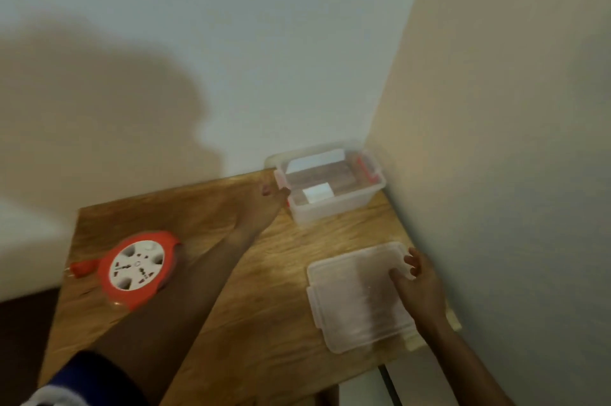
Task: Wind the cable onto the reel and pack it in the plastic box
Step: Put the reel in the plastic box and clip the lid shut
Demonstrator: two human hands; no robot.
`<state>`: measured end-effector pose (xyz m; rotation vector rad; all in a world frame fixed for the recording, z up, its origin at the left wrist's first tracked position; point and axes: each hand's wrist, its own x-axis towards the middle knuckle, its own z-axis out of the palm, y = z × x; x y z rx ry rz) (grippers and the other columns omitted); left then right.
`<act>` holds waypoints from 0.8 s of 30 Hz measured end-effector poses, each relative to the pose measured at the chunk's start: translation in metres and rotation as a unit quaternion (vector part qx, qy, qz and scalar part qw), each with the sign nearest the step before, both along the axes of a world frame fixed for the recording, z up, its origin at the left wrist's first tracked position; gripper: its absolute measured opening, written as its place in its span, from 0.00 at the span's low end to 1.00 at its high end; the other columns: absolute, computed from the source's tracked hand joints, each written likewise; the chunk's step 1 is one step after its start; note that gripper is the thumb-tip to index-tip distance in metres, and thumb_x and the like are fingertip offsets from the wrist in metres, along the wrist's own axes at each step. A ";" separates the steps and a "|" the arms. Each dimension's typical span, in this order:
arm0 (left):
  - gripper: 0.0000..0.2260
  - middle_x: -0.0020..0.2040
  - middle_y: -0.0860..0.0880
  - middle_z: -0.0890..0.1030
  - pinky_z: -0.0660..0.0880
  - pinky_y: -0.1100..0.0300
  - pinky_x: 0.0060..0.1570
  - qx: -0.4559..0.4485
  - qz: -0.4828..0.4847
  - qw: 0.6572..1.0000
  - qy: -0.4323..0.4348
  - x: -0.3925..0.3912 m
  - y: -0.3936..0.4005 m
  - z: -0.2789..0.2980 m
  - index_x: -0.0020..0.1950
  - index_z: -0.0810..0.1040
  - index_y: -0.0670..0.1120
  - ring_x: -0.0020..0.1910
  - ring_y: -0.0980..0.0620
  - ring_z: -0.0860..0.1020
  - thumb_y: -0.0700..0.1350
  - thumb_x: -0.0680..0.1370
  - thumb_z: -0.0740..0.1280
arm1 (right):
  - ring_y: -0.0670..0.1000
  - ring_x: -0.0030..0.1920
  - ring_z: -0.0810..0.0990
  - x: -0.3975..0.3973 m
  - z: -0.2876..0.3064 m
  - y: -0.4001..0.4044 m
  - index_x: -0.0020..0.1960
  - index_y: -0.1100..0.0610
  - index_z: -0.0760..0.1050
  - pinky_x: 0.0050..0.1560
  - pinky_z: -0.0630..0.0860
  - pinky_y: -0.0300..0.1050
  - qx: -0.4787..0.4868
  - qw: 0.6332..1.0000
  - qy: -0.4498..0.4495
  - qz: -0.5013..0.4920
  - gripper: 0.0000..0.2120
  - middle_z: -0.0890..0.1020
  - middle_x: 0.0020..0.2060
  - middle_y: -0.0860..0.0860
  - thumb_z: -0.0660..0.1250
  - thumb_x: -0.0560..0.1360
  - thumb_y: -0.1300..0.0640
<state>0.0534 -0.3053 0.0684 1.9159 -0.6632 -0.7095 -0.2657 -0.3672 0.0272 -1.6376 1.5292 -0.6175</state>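
An orange cable reel (pixel 137 268) with a white socket face lies on the wooden table (pixel 231 306) at the left, its orange plug (pixel 81 267) sticking out to the left. The clear plastic box (pixel 330 184) with red clasps stands open in the far right corner. My left hand (pixel 264 203) reaches across the table, its fingertips at the box's near left rim. The box's clear lid (pixel 357 299) lies flat near the table's right edge. My right hand (pixel 418 286) holds the lid's right edge, thumb on top and fingers curled over the rim.
Walls close the table in behind and on the right. A dark floor shows beyond the left edge, and a pale surface lies below the table's front right corner.
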 end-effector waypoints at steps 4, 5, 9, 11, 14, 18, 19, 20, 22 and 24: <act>0.25 0.64 0.45 0.79 0.81 0.46 0.53 0.013 0.020 0.998 0.066 -0.022 -0.024 0.004 0.72 0.73 0.44 0.59 0.43 0.80 0.55 0.79 0.71 | 0.54 0.44 0.81 -0.042 -0.007 -0.014 0.51 0.50 0.75 0.41 0.78 0.46 0.002 0.999 0.047 0.009 0.14 0.81 0.42 0.47 0.73 0.68 0.60; 0.26 0.66 0.46 0.77 0.79 0.48 0.51 0.013 0.021 0.995 0.094 -0.026 -0.028 0.004 0.75 0.70 0.45 0.60 0.43 0.78 0.54 0.80 0.71 | 0.55 0.43 0.81 -0.048 -0.010 -0.017 0.48 0.49 0.74 0.43 0.80 0.50 0.007 0.997 0.075 0.022 0.12 0.82 0.42 0.49 0.73 0.68 0.58; 0.25 0.69 0.39 0.77 0.78 0.48 0.51 0.053 0.043 0.983 0.171 -0.035 -0.033 -0.003 0.75 0.68 0.39 0.56 0.42 0.78 0.46 0.81 0.71 | 0.59 0.48 0.80 -0.058 -0.023 -0.028 0.55 0.55 0.78 0.51 0.79 0.58 0.039 0.985 0.147 0.083 0.18 0.82 0.47 0.56 0.71 0.67 0.51; 0.23 0.69 0.36 0.77 0.79 0.50 0.52 0.050 0.060 0.977 0.198 -0.038 -0.032 -0.006 0.74 0.68 0.36 0.56 0.41 0.80 0.41 0.81 0.70 | 0.59 0.47 0.80 -0.059 -0.027 -0.033 0.54 0.56 0.78 0.51 0.79 0.56 0.033 0.982 0.154 0.106 0.17 0.81 0.46 0.57 0.71 0.67 0.51; 0.21 0.68 0.35 0.77 0.82 0.51 0.50 0.039 0.085 0.975 0.199 -0.038 -0.029 -0.008 0.72 0.70 0.35 0.60 0.37 0.82 0.35 0.80 0.69 | 0.55 0.40 0.82 -0.058 -0.029 -0.039 0.49 0.55 0.81 0.43 0.81 0.51 0.046 0.989 0.100 0.099 0.09 0.82 0.39 0.52 0.71 0.69 0.55; 0.20 0.67 0.36 0.78 0.85 0.54 0.46 0.037 0.107 0.975 0.192 -0.030 -0.019 -0.005 0.70 0.74 0.35 0.55 0.39 0.84 0.33 0.78 0.70 | 0.53 0.40 0.84 -0.057 -0.023 -0.043 0.42 0.55 0.83 0.41 0.81 0.50 0.092 0.993 0.018 0.065 0.04 0.85 0.36 0.51 0.70 0.73 0.61; 0.19 0.66 0.36 0.79 0.85 0.58 0.40 0.041 0.105 0.976 0.184 -0.025 -0.015 -0.005 0.69 0.74 0.35 0.50 0.42 0.84 0.33 0.79 0.70 | 0.52 0.39 0.84 -0.055 -0.019 -0.043 0.41 0.54 0.83 0.38 0.81 0.48 0.103 0.993 -0.007 0.061 0.06 0.85 0.35 0.50 0.70 0.73 0.63; 0.18 0.66 0.36 0.79 0.84 0.61 0.35 0.041 0.101 0.978 0.179 -0.018 -0.010 -0.003 0.69 0.74 0.34 0.46 0.46 0.84 0.33 0.79 0.70 | 0.51 0.38 0.85 -0.052 -0.015 -0.042 0.40 0.53 0.84 0.35 0.81 0.46 0.112 0.991 -0.030 0.061 0.08 0.86 0.35 0.49 0.70 0.73 0.64; 0.18 0.64 0.36 0.80 0.82 0.64 0.31 0.048 0.091 0.981 0.166 -0.005 0.001 0.002 0.69 0.75 0.34 0.42 0.50 0.83 0.35 0.79 0.70 | 0.52 0.38 0.85 -0.044 -0.008 -0.038 0.42 0.53 0.85 0.36 0.83 0.48 0.127 0.987 -0.066 0.069 0.08 0.86 0.36 0.49 0.70 0.73 0.64; 0.19 0.61 0.39 0.82 0.82 0.64 0.31 0.052 0.102 0.981 0.157 0.008 0.014 0.006 0.68 0.76 0.35 0.43 0.49 0.85 0.36 0.78 0.73 | 0.53 0.39 0.86 -0.032 0.000 -0.033 0.45 0.55 0.84 0.39 0.84 0.52 0.147 0.981 -0.097 0.080 0.06 0.87 0.39 0.51 0.70 0.74 0.64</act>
